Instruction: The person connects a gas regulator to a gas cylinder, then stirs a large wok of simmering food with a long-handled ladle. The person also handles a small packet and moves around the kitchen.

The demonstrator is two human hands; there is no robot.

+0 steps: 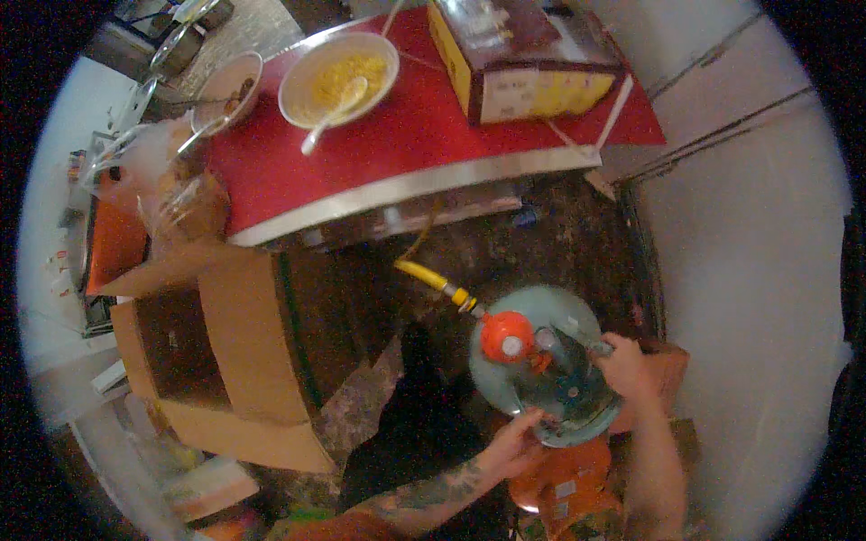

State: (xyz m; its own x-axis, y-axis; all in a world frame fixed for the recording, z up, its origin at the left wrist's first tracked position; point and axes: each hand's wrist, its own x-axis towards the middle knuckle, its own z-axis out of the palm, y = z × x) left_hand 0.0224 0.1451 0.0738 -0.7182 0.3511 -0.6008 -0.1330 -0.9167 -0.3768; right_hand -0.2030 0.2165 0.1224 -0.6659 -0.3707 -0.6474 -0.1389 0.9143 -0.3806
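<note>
Below me stands a grey-green gas cylinder (544, 304), seen from above. My left hand (517, 446) grips the near side of its collar. Across from it, my right hand (626, 368) has hold of the collar's right side. On top of the cylinder sits an orange gas regulator (497, 336) with a round pale centre. From the regulator, a yellow gas hose (425, 272) with a metal connector runs up and left under the table. Blur hides the finer valve parts between my hands.
A red-topped table (419, 145) holds a bowl of yellow food (352, 71), with a spoon in it, and a large printed box (544, 95). To the left is an open cardboard box (247, 351). A pale wall (751, 270) borders the right. Orange material (568, 480) lies near the cylinder's base.
</note>
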